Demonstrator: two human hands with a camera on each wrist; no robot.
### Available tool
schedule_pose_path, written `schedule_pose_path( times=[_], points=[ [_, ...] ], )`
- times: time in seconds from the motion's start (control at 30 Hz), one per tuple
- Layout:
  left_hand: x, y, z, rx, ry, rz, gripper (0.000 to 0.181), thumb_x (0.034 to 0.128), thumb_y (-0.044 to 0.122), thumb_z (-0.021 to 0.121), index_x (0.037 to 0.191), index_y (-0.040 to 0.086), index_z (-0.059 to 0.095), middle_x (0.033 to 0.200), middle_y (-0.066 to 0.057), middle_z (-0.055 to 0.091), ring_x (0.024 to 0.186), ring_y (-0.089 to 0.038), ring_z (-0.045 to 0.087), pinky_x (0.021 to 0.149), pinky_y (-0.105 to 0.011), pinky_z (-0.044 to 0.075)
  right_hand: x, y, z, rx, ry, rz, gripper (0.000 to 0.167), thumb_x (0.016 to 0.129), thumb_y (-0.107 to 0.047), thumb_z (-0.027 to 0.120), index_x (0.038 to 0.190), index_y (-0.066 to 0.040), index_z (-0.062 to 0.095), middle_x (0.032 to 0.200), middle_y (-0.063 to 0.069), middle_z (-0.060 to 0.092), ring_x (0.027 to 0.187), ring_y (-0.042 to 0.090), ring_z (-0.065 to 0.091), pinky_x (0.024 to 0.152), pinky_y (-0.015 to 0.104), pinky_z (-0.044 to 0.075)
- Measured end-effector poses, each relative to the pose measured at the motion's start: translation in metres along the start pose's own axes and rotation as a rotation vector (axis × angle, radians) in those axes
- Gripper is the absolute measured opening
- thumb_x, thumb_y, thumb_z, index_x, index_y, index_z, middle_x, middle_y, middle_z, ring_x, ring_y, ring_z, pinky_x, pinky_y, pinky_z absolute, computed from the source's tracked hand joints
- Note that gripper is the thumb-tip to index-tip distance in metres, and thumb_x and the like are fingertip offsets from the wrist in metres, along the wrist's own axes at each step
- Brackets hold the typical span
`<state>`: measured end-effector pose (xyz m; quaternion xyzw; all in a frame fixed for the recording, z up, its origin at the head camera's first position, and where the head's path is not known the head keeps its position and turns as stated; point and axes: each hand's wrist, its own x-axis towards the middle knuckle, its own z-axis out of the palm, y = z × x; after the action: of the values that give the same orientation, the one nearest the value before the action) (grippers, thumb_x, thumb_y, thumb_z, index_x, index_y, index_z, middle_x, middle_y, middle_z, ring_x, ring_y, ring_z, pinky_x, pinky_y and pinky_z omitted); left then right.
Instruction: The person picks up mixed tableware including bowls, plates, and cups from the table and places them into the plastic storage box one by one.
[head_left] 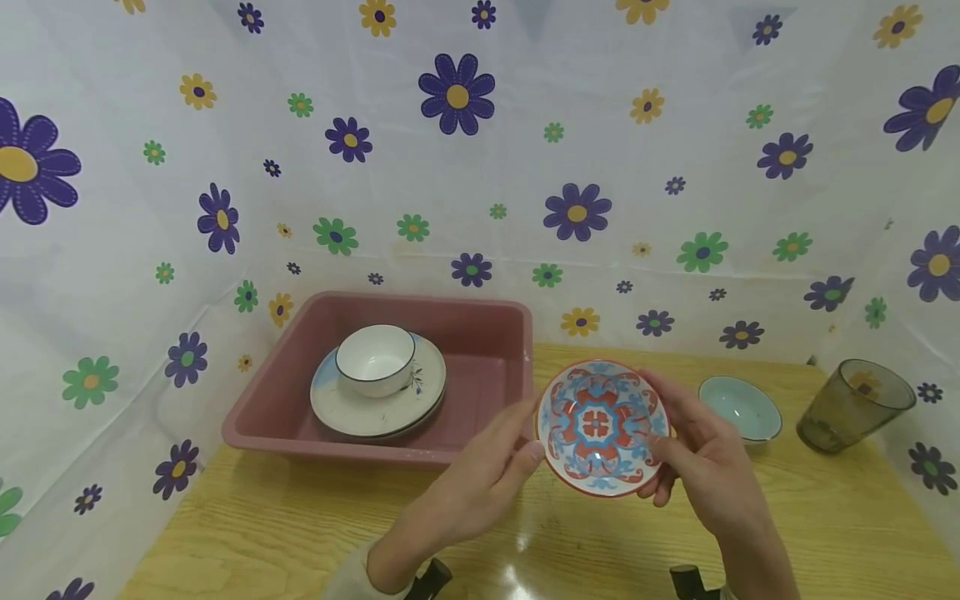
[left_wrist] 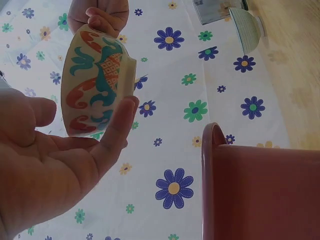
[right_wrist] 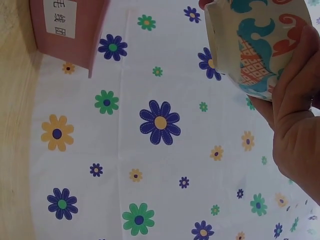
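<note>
A patterned bowl (head_left: pixel 596 427), red and blue on white, is held in the air above the table, its inside tilted toward the head camera. The right hand (head_left: pixel 708 454) grips its right side, thumb over the rim and fingers beneath. On the opposite side, the left hand (head_left: pixel 480 475) holds the bowl, with the thumb near the rim. In the left wrist view, fingers (left_wrist: pixel 117 127) of that hand reach along the bowl's outer wall to its foot. The bowl's painted outside (right_wrist: pixel 260 45) also shows in the right wrist view, with the right hand (right_wrist: pixel 300 105) around it.
A pink basin (head_left: pixel 487 392) stands at left, holding stacked plates (head_left: pixel 360 417) with a white bowl (head_left: pixel 375 362) on top. To the right are a small pale-green bowl (head_left: pixel 738 408) and a tinted glass (head_left: pixel 855 408). A flowered sheet (head_left: pixel 510 158) hangs behind the wooden table (head_left: pixel 247 517).
</note>
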<state>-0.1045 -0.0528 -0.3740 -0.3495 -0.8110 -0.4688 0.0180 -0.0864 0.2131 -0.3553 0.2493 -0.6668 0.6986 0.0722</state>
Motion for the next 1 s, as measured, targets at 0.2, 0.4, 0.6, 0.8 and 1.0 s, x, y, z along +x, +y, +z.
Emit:
schedule_pose_path(
  times=[0.2, 0.4, 0.6, 0.8, 1.0],
  points=[
    [-0.0002, 0.0011, 0.0007, -0.121, -0.024, 0.017, 0.048, 0.108, 0.024, 0.041, 0.155, 0.022, 0.03, 0.12, -0.001, 0.056, 0.093, -0.01, 0.06, 0.077, -0.026, 0.056, -0.0012, 0.0024, 0.0018, 0.028, -0.039, -0.028, 0.064, 0.091, 0.025, 0.04, 0.151, 0.005, 0.031, 0.139, 0.007, 0.056, 0.049, 0.02, 0.063, 0.036, 0.031, 0.048],
    [0.0007, 0.0042, -0.0012, -0.308, -0.055, -0.033, 0.051, 0.1072, 0.019, 0.043, 0.156, 0.02, 0.027, 0.116, -0.01, 0.065, 0.092, -0.013, 0.065, 0.076, -0.028, 0.059, -0.001, 0.0041, 0.0031, 0.051, -0.066, -0.059, 0.065, 0.09, 0.026, 0.039, 0.151, 0.006, 0.031, 0.141, 0.008, 0.055, 0.05, 0.02, 0.063, 0.036, 0.03, 0.048],
    [0.0005, 0.0056, -0.0033, -0.481, -0.078, -0.065, 0.053, 0.1075, 0.014, 0.041, 0.157, 0.019, 0.022, 0.132, -0.016, 0.059, 0.104, -0.022, 0.067, 0.082, -0.038, 0.059, -0.0006, 0.0055, 0.0053, 0.069, -0.074, -0.069, 0.065, 0.09, 0.027, 0.039, 0.151, 0.007, 0.029, 0.143, 0.009, 0.052, 0.051, 0.019, 0.064, 0.036, 0.03, 0.049],
    [0.0004, 0.0069, -0.0037, -0.608, -0.082, -0.057, 0.055, 0.1073, 0.008, 0.037, 0.158, 0.02, 0.018, 0.147, -0.018, 0.045, 0.11, -0.032, 0.065, 0.083, -0.04, 0.059, 0.0, 0.0065, 0.0077, 0.063, -0.062, -0.066, 0.065, 0.09, 0.027, 0.04, 0.151, 0.007, 0.029, 0.141, 0.01, 0.053, 0.051, 0.02, 0.064, 0.036, 0.03, 0.049],
    [0.001, 0.0089, -0.005, -0.635, -0.051, -0.099, 0.055, 0.1069, 0.005, 0.036, 0.158, 0.021, 0.021, 0.144, -0.019, 0.048, 0.104, -0.031, 0.067, 0.08, -0.043, 0.06, 0.001, 0.0068, 0.0102, 0.072, -0.048, -0.043, 0.065, 0.09, 0.025, 0.042, 0.151, 0.008, 0.029, 0.137, 0.011, 0.057, 0.05, 0.02, 0.065, 0.036, 0.031, 0.048]
  ],
)
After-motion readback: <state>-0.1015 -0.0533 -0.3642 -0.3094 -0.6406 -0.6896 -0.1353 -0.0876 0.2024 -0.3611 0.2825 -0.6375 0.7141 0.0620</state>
